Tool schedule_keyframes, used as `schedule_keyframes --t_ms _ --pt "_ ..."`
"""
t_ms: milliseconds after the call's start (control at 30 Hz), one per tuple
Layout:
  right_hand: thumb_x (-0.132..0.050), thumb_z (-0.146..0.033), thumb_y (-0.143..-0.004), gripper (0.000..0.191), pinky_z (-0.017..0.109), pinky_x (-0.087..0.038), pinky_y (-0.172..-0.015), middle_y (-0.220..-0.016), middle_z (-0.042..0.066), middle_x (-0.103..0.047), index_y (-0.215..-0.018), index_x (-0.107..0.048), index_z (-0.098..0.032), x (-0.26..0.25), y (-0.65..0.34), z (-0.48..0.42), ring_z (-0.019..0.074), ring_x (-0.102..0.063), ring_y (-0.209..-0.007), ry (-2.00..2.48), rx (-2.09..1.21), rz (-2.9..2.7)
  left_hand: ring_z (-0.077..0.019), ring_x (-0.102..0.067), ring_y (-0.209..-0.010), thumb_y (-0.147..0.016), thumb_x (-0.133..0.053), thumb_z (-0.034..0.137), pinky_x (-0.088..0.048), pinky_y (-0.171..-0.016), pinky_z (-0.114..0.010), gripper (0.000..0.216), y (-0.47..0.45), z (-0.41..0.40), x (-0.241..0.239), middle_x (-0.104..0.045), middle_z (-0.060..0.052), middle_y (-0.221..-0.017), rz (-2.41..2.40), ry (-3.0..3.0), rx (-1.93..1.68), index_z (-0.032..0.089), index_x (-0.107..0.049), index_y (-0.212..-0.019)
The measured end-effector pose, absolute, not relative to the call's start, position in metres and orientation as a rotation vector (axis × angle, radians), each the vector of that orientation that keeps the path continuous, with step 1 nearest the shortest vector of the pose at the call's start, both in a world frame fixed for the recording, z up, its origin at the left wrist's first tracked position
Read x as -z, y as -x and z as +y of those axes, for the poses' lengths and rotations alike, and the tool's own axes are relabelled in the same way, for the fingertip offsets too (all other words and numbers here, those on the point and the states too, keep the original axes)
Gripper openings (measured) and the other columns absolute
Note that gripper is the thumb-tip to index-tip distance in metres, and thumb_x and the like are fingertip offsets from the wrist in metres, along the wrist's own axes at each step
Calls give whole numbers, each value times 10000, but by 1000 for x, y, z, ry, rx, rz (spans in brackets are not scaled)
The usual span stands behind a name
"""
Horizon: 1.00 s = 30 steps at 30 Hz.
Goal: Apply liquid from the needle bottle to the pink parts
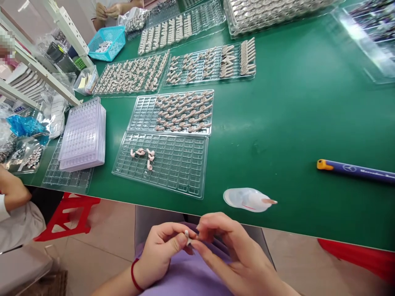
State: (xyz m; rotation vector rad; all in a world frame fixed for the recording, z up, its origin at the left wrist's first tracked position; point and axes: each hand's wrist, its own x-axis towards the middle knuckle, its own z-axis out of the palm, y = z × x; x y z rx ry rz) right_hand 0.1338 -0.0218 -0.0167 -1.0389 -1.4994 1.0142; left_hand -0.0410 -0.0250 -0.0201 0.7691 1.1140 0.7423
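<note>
A: What's the left hand [162, 248] got?
B: A tiny white pc [187, 234]. Thumb + finger pinch it, just over the lap.
A: And the right hand [243, 250]?
B: Curled up, w/ its thumb tip right by the pc. Can't tell if it grips too, b/c the fingers bunch up there.
A: What's just past the right hand?
B: A squeeze bottle [247, 199], lying on the green tabletop [277, 115].
A: And ahead of the left hand?
B: The near tray [175, 164], w/ only a few pink pcs [140, 151]. Most pockets are bare, so prob. not much done there & lots left.
A: Next one out from the hands?
B: The second tray [145, 111]. Beige pcs [185, 115] fill more than half; the left pockets are bare.
A: So, how far along?
B: Early on, I'd say, going by the near tray. The white pc isn't in any tray yet.
A: Way out from both hands?
B: A far tray [237, 61] w/ messy rows of pcs, then a co-worker's hands [114, 10] at the back.
</note>
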Motion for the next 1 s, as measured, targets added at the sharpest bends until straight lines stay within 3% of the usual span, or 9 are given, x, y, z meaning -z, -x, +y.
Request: schedule_keyframes --t_ms 233,800,1000 --pt "-543 -81 -885 251 214 -584 -645 -817 5 -638 -1076 -488 -235 15 -132 -20 114 -642 -694 1009 -942 -1509 -106 -576 -569 -664 -850 444 -496 -606 -253 335 34 -20 16 -681 -38 -691 1049 -506 -765 139 -765 -773" --pt "-516 -5 -858 350 210 -582 -598 -834 -1 -616 -1106 -470 -249 14 -126 -18 97 -643 -658 956 -960 -1468 -82 -557 -548 -652 -870 407 -454 -553 -200 285 32 -20 17 -659 -25 -640 991 -396 -765 150 -785 -741" --pt "-540 5 -831 413 236 -574 -588 -838 12 -633 -1144 -468 -255 16 -127 -19 118 -621 -690 942 -921 -1480 -89 -585 -582 -703 -840 395 -469 -601 -209 252 35 -21 19 -707 -44 -725 991 -473 -769 167 -792 -800"
